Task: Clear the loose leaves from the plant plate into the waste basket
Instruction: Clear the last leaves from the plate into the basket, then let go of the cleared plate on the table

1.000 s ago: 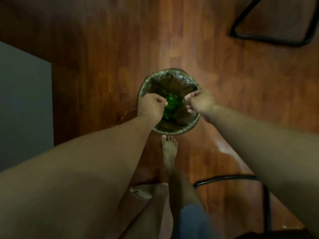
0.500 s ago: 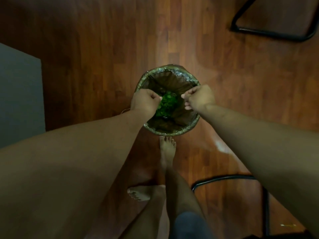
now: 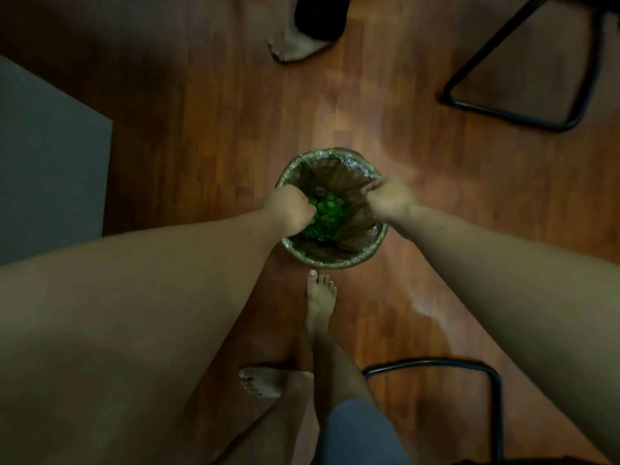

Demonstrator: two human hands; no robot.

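Where the basket (image 3: 332, 260) stands on the wooden floor (image 3: 208, 135), its round mouth faces the camera and a thin plastic liner (image 3: 335, 176) is folded over the rim. The leaves (image 3: 327, 214), a bright green heap, lie inside the liner at the bottom of the basket, slightly left of centre. No leaves show on the floor around it, and the plant plate is out of view.

The left hand (image 3: 288, 209) is curled into a fist at the left rim, knuckles touching the edge of the green heap; whether it grips leaves or the liner cannot be told. The right hand (image 3: 389, 198) is likewise closed at the upper right rim, fingers bunched together against the liner; what, if anything, it pinches is hidden. Both bare forearms reach down from the lower corners of the view.

Just below the basket the person's own foot (image 3: 320, 297) points toward it, toes near the rim but apart from it; the other foot (image 3: 268, 380) lies lower and turned left. A second person's foot (image 3: 295, 45) stands well apart at the top. A black chair frame (image 3: 523, 112) rests at upper right, another (image 3: 436, 364) at lower right. A grey panel (image 3: 47, 162) fills the left edge.
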